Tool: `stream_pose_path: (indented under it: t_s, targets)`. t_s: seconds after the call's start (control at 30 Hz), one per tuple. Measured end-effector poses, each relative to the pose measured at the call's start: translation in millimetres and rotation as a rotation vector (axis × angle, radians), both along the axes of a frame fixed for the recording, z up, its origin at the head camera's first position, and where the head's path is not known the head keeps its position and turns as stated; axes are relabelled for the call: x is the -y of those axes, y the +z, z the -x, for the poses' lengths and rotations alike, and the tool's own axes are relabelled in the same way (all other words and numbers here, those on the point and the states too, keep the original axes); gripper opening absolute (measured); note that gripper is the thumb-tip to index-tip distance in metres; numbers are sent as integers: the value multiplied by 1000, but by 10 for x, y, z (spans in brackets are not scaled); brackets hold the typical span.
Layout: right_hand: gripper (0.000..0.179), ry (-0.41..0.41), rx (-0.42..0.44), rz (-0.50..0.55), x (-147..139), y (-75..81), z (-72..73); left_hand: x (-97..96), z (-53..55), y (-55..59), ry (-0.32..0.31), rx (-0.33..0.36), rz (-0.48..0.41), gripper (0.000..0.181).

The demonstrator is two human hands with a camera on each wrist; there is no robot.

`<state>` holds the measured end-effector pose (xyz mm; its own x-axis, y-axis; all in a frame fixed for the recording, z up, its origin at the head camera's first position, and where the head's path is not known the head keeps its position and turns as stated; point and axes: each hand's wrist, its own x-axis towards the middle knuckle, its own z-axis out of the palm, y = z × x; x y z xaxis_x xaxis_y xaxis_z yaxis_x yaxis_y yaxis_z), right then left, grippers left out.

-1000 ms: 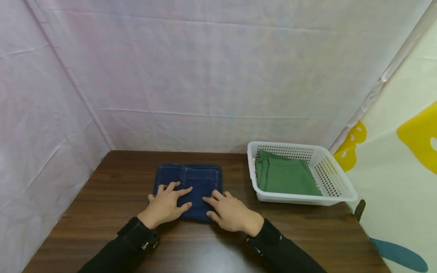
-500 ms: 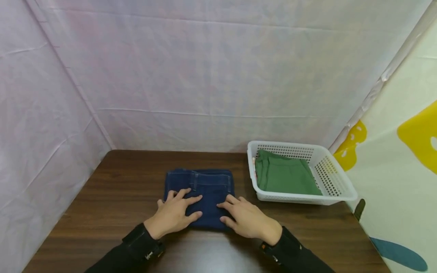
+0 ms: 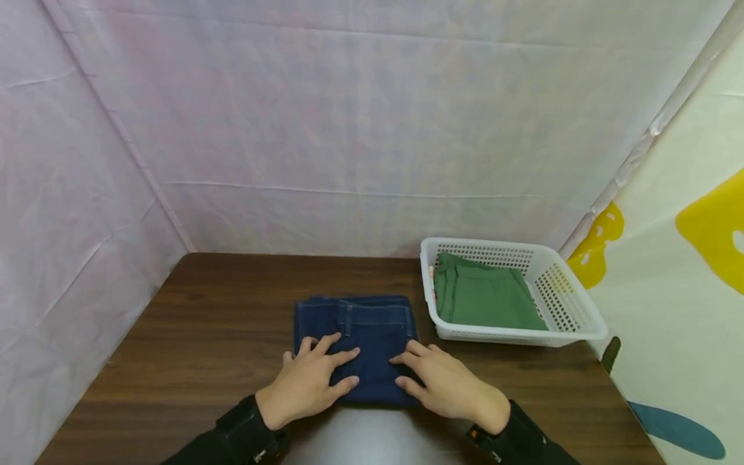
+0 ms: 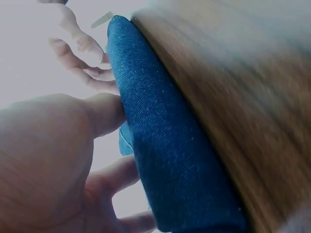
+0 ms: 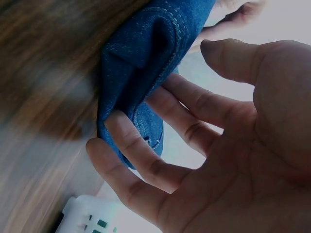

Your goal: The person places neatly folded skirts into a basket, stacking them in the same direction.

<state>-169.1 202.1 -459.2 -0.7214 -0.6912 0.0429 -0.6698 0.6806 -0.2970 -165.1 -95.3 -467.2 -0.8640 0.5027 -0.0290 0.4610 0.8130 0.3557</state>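
Folded dark blue jeans lie flat on the brown wooden table, waistband and belt loops toward the far side. My left hand rests on their left part with fingers spread. On the right side edge my right hand touches the denim, its fingers slightly bent. The left wrist view shows the thick rolled near fold of the jeans, with the left thumb against it. In the right wrist view, the right fingers lie along the open layered side of the jeans, not curled round it.
A white plastic basket stands at the table's back right, with a folded green garment inside. Pale cloth walls rise behind and to the left of the table. A patterned cloth hangs at right.
The jeans have slid to the right and nearer to me, with both hands moving along on them. The basket and green garment have stayed in place.
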Motion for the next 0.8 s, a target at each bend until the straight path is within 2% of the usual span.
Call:
stream_pose_path:
  t_s: [0.33, 0.57, 0.8]
  targets:
    - [31, -33, 16, 52, -106, -15, -113, -65, -128, 20, -29, -18, -9, 53]
    - [29, -77, -3, 112, -108, -38, -153, -66, -124, 19, -26, -20, -34, 53]
    - [43, -163, 65, 208, -164, -88, -188, -23, -110, 25, 14, -4, -74, 53]
